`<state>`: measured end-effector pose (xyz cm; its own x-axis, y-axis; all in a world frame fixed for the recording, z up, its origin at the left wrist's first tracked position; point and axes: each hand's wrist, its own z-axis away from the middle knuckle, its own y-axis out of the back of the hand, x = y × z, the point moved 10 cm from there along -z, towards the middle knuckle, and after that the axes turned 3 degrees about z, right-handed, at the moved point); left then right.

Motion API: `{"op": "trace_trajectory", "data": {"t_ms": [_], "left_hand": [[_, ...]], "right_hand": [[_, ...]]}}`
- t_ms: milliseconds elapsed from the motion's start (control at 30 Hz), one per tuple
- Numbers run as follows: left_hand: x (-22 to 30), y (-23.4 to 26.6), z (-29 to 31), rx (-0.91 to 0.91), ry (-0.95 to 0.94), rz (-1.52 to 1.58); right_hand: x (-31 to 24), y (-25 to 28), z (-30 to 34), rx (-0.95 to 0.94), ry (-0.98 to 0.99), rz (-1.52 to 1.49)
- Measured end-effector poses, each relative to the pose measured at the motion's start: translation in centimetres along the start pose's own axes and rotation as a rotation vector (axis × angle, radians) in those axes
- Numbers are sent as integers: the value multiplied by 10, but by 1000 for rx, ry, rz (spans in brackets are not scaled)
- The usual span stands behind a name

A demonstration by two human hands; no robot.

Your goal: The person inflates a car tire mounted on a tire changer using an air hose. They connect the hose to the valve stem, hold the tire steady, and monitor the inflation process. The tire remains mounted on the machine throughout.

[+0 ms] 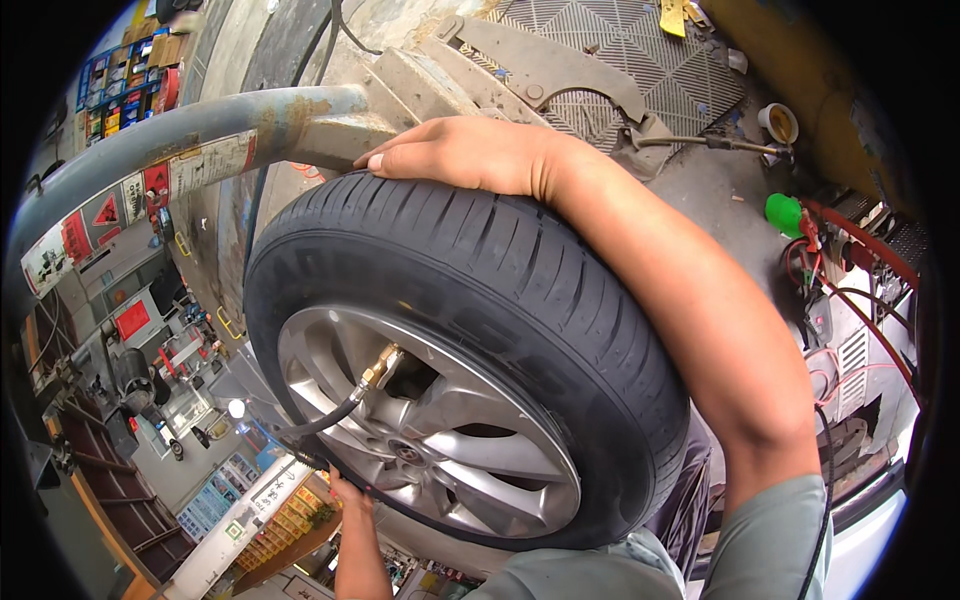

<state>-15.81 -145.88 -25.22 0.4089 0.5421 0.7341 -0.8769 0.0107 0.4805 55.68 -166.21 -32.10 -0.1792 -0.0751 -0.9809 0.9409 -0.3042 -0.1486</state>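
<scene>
inflation seems underway, right hand (455, 155) flat on tyre (470, 250), grip of left hand (349, 490) unclear; next likely needs the hose (328, 421) unclipped.

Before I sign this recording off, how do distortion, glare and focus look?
Head view: strong fisheye curvature, black corners framing the picture. Head view: the tire and right hand look sharp, with no obvious motion blur. Head view: bright highlights on the silver wheel, with dark gaps between its spokes. Head view: the shelves at upper left look small and softer.
</scene>
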Motion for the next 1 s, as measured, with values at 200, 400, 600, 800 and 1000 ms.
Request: {"op": "trace_trajectory", "data": {"t_ms": [200, 400, 600, 800, 1000], "left_hand": [[-3, 9, -8, -32, 38, -8], [3, -9, -22, -189, 61, 58], [11, -22, -23, -207, -11, 62], [12, -7, -31, -208, 43, -50], [0, -6, -29, -209, 59, -17]], "right_hand": [[-6, 2, 3, 8, 56, 5], [2, 6, 20, 78, 28, -22], [6, 5, 26, 72, -21, -58], [7, 1, 30, 59, -63, -179], [1, 2, 15, 19, -79, -139]]}}
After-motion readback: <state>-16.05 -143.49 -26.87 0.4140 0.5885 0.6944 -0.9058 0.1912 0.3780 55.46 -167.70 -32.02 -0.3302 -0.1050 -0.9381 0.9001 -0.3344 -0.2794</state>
